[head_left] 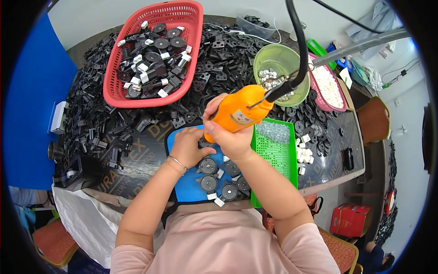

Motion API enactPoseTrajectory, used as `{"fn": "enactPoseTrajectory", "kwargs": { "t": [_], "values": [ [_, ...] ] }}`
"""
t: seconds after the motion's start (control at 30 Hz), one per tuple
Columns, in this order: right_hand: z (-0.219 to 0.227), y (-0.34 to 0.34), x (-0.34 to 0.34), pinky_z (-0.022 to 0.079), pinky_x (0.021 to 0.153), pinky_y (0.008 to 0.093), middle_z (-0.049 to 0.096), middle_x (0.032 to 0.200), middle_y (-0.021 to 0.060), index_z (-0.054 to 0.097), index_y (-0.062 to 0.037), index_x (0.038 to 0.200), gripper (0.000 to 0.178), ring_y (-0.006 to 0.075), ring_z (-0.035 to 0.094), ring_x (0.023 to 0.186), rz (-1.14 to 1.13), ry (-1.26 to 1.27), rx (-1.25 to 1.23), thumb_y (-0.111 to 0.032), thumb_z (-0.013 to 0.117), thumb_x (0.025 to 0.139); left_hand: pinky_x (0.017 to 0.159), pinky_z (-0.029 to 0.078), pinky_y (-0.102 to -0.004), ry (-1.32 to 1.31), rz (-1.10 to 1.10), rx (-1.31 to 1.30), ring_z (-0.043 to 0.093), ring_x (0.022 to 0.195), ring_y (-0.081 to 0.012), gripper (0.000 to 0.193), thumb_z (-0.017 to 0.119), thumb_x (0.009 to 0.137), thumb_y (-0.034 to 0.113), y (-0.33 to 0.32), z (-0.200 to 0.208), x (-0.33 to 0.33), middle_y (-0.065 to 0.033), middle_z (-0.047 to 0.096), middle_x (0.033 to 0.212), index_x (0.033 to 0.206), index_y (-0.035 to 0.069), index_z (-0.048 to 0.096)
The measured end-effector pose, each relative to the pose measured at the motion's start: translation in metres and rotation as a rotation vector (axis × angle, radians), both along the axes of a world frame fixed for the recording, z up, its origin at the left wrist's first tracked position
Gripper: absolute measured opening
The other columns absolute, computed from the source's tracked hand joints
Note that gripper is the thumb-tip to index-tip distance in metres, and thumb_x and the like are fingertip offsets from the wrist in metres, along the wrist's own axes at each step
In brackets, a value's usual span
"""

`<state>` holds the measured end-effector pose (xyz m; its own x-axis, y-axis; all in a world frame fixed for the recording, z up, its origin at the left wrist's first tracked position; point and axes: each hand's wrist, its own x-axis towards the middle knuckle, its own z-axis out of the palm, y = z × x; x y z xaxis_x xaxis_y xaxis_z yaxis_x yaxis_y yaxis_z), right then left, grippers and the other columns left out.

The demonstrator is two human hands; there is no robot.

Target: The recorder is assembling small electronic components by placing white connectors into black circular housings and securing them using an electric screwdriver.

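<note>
An orange electric screwdriver (pixel 246 107), hanging from a black cable, is wrapped in my right hand (pixel 232 139). It slants down to the left, its lower end over a black round part (pixel 206 143). My left hand (pixel 189 145) holds that part against the blue mat (pixel 187 189), thumb and fingers around it. The driver's tip is hidden. Several black round wheel parts (pixel 209 183) with white end pieces (pixel 219 202) lie on the mat by my wrists. Beside my right forearm, a green tray (pixel 273 164) holds small silvery screws (pixel 273 132).
A red basket (pixel 109 86) of wheel assemblies stands at the back left amid heaped black plastic parts (pixel 114 123). At the back right are a green basket (pixel 262 52) with metal pieces and a pink basket (pixel 340 107) of white pieces. White blocks (pixel 303 153) lie beside the green tray.
</note>
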<state>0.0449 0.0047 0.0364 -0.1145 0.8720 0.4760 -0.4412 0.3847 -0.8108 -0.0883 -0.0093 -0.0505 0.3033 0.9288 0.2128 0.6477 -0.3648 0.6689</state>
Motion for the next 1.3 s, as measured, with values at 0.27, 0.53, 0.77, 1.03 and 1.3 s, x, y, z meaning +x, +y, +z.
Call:
{"fn": "enactPoseTrajectory", "kwargs": {
  "t": [0.27, 0.53, 0.77, 1.03, 1.3],
  "values": [
    [-0.005, 0.001, -0.003, 0.047, 0.066, 0.0255, 0.052, 0.089, 0.0084, 0.052, -0.0013, 0.091, 0.023, 0.0138, 0.055, 0.075, 0.089, -0.067, 0.035, 0.006, 0.062, 0.071, 0.073, 0.048, -0.0385, -0.189, -0.081, 0.039, 0.059, 0.083, -0.0326, 0.047, 0.083, 0.06, 0.019, 0.004, -0.009, 0.004, -0.0123, 0.062, 0.088, 0.098, 0.003, 0.061],
    [0.007, 0.006, 0.018, 0.048, 0.069, 0.0283, 0.054, 0.092, 0.0096, 0.053, -0.002, 0.092, 0.026, 0.0164, 0.056, 0.077, 0.083, -0.049, 0.009, 0.001, 0.066, 0.07, 0.074, 0.048, -0.0368, -0.015, -0.058, -0.255, 0.06, 0.084, -0.0322, 0.048, 0.082, 0.062, 0.017, -0.004, 0.024, 0.009, -0.014, 0.062, 0.096, 0.102, 0.002, 0.061],
    [0.039, -0.021, 0.119, 0.045, 0.058, 0.0309, 0.052, 0.088, 0.0121, 0.049, -0.0015, 0.098, 0.028, 0.019, 0.053, 0.063, -0.215, 0.013, 0.06, -0.002, 0.061, 0.073, 0.079, 0.047, -0.0377, -0.024, -0.034, -0.2, 0.058, 0.09, -0.0327, 0.056, 0.078, 0.068, 0.027, -0.009, 0.02, 0.009, -0.0159, 0.06, 0.1, 0.114, 0.001, 0.059],
    [0.001, -0.037, 0.147, 0.047, 0.059, 0.0298, 0.053, 0.087, 0.0127, 0.05, 0.0007, 0.095, 0.026, 0.0191, 0.055, 0.062, -0.388, -0.028, -0.074, 0.002, 0.059, 0.071, 0.08, 0.046, -0.0389, 0.192, -0.025, -0.084, 0.056, 0.091, -0.0337, 0.056, 0.077, 0.069, 0.025, -0.014, 0.033, 0.022, -0.0165, 0.059, 0.097, 0.117, 0.004, 0.057],
    [-0.006, -0.041, 0.147, 0.046, 0.058, 0.0299, 0.052, 0.086, 0.0132, 0.049, 0.001, 0.095, 0.026, 0.0191, 0.054, 0.062, -0.375, -0.014, -0.064, 0.004, 0.058, 0.071, 0.079, 0.048, -0.0343, 0.1, -0.07, -0.251, 0.059, 0.091, -0.0297, 0.057, 0.078, 0.068, 0.015, -0.012, 0.035, 0.018, -0.0155, 0.059, 0.104, 0.121, 0.006, 0.057]
  ]
}}
